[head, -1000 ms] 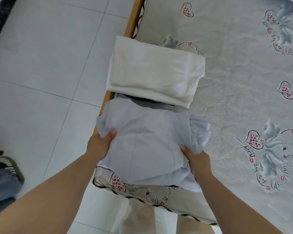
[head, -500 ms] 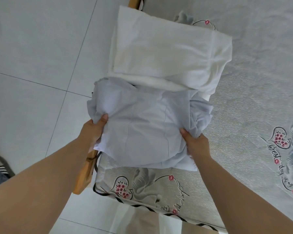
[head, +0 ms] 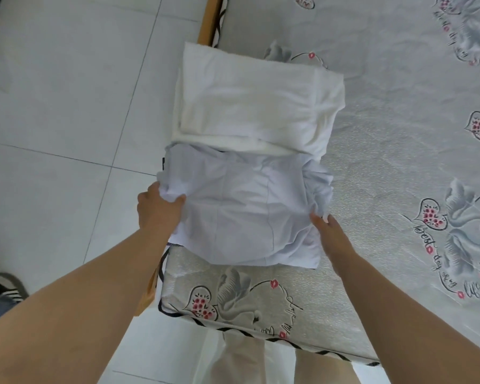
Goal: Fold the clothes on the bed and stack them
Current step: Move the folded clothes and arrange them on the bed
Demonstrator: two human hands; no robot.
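The folded pale blue garment sits at the near corner of the bed, with its far edge touching, perhaps slightly overlapping, the white folded pile at 12 o'clock from it. The left hand grips the garment's 9 o'clock edge, thumb on top and fingers curled into a bunch of cloth. The right hand is at the 3 o'clock edge, where loose cloth bunches up; its fingers reach under the fold, and how tightly they close cannot be told.

The step in hand looks like carrying the blue bundle onto the white pile. To do it well, the person should keep both sides level so the folds do not slide apart, tuck the ruffled right-hand edge under before setting down, and land the bundle square on the white pile, edges matched. The pile already overhangs the wooden bed frame towards the tiled floor, so weight is best centred towards the mattress side
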